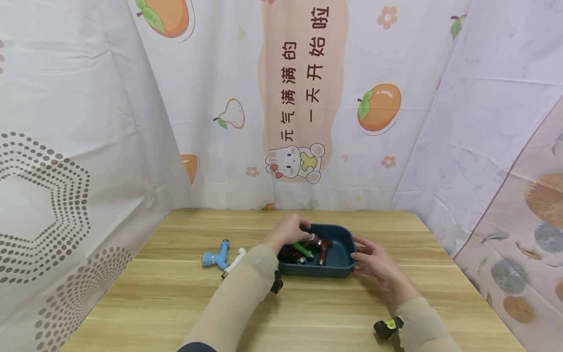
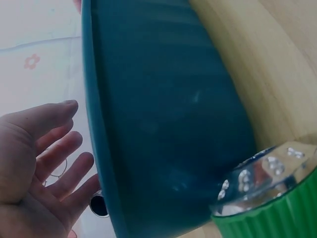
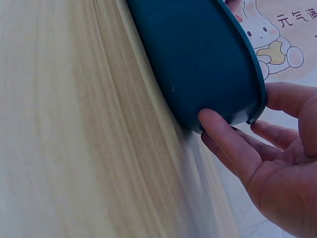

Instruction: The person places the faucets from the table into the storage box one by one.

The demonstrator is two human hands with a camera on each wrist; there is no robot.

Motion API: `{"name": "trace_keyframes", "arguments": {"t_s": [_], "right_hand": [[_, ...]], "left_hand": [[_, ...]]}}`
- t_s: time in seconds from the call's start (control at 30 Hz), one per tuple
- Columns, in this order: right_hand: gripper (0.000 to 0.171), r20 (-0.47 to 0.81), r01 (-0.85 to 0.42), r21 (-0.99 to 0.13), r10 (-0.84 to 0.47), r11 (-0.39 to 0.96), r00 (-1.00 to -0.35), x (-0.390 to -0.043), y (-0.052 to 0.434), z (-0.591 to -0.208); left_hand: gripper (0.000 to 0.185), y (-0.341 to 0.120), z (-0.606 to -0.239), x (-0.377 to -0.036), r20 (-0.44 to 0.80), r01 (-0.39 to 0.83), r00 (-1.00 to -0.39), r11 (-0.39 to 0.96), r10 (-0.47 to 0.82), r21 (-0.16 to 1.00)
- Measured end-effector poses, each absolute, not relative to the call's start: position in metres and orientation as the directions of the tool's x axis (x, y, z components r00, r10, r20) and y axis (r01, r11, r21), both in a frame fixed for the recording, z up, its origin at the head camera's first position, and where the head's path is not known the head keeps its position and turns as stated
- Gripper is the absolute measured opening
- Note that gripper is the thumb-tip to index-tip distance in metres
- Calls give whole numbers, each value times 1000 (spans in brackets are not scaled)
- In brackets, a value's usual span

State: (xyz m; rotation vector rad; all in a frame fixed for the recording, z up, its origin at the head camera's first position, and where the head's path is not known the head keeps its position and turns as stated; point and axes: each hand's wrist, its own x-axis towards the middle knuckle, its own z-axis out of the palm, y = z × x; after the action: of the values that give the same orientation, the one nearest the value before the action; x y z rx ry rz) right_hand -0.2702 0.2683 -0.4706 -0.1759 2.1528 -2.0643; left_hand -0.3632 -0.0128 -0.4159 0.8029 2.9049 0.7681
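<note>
A dark teal plastic bin [image 1: 338, 252] lies lengthwise across the table, with several taps in its left half. Among them are a green tap [image 1: 303, 249] and dark red taps [image 1: 323, 252]. My left hand [image 1: 288, 231] is over the bin's left end, fingertips close to a dark red tap's knob. In the left wrist view its fingers [image 2: 72, 144] are loosely bent beside the rim, and a green ribbed knob [image 2: 277, 208] shows close up. My right hand [image 1: 374, 261] grips the bin's right end, thumb on the front wall and other fingers around the corner.
Left of the bin, a light blue tap [image 1: 220, 258] lies on the wooden table [image 1: 154, 293]. Beside it a white tap [image 1: 235, 260] is partly hidden by my left forearm. Patterned curtains [image 1: 228, 161] stand behind the table and along both sides.
</note>
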Motion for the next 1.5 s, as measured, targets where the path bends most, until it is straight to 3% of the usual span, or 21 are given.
{"name": "trace_keyframes", "arguments": {"t_s": [0.8,1.5], "right_hand": [[67,-26,15,-998,-199,57,-980,-270,269,-470],[68,-22,11,-999,-200,53,-980,-271,270,-473]], "left_hand": [[23,-18,-412,-360,97,457,-872,728,479,511],[25,-47,-394,-347,190,497,-846,605,499,622]]}}
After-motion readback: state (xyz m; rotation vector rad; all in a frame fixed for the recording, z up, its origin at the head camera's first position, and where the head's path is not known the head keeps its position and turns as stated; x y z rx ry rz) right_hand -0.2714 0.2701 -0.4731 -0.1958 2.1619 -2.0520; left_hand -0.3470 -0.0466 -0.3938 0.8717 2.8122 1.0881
